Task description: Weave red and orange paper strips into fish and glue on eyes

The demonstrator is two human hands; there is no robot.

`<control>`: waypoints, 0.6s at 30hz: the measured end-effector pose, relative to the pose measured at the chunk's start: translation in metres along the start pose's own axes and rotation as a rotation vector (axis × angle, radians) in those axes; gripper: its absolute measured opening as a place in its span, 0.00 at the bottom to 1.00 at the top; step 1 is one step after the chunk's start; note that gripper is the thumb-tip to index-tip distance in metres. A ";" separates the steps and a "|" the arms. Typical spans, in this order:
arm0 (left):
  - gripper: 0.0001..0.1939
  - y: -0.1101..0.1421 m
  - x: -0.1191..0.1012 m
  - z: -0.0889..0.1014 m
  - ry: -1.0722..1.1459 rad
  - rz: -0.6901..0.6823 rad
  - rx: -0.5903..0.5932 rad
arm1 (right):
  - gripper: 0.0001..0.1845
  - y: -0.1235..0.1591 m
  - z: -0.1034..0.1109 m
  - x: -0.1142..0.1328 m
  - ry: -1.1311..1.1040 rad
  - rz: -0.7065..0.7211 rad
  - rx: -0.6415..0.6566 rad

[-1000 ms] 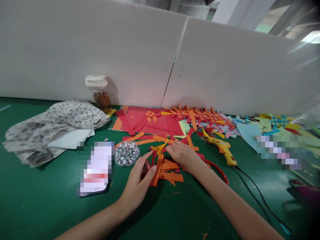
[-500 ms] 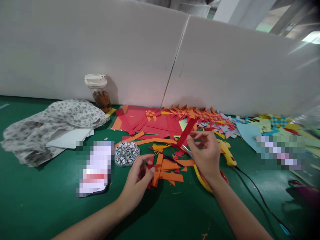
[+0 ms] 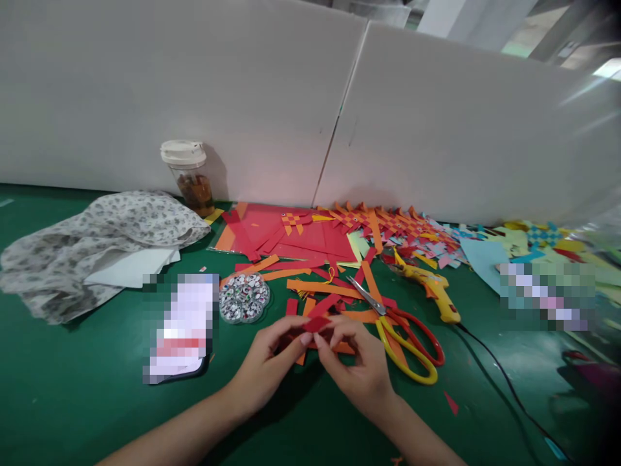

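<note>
My left hand (image 3: 276,349) and my right hand (image 3: 356,353) meet low in the middle of the head view, fingertips pinched together. Between them is a red paper strip (image 3: 316,323), partly covered by the fingers. Just beyond and beneath the hands lie loose orange paper strips (image 3: 323,288) and red ones. Scissors (image 3: 407,353) with one yellow and one red handle rest right of my right hand, blades pointing away to the left. A round clear case of googly eyes (image 3: 244,298) sits left of my left hand.
A yellow glue gun (image 3: 439,294) with a black cord lies to the right. Woven paper fish (image 3: 388,223) are heaped by the white wall. A phone (image 3: 187,323), a patterned cloth (image 3: 111,239) and a lidded cup (image 3: 191,181) stand left. Blue sheets (image 3: 482,262) lie right.
My right hand has come down and left to meet my left hand. The long red strip it held up is no longer raised there. The orange strips have shifted, and the scissors are uncovered.
</note>
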State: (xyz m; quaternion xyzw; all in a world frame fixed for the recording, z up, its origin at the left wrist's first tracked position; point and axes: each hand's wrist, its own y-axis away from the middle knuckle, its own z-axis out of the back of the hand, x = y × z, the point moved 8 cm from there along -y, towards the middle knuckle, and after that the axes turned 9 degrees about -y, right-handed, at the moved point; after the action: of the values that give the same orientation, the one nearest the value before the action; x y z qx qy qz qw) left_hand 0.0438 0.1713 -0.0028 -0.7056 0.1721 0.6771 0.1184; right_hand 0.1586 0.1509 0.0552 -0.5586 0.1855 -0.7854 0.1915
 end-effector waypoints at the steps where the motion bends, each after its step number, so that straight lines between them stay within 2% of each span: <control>1: 0.10 -0.001 0.000 0.002 -0.008 0.004 -0.030 | 0.09 0.001 0.003 -0.003 -0.004 -0.025 -0.023; 4: 0.09 -0.003 0.001 0.008 -0.020 0.011 -0.097 | 0.10 0.002 0.010 -0.009 -0.075 -0.077 -0.098; 11: 0.09 -0.005 0.007 0.017 0.006 0.050 -0.172 | 0.10 -0.002 0.025 -0.021 -0.238 -0.222 -0.244; 13: 0.10 -0.005 0.008 0.017 0.018 0.058 -0.176 | 0.11 -0.003 0.038 -0.028 -0.279 -0.249 -0.358; 18: 0.09 -0.005 0.008 0.018 0.038 0.064 -0.183 | 0.14 -0.003 0.084 -0.051 -0.441 -0.274 -0.754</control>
State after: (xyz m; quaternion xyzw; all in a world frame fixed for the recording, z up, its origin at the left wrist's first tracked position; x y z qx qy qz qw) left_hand 0.0294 0.1820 -0.0120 -0.7204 0.1343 0.6798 0.0285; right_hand 0.2533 0.1733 0.0413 -0.7625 0.3375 -0.5436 -0.0958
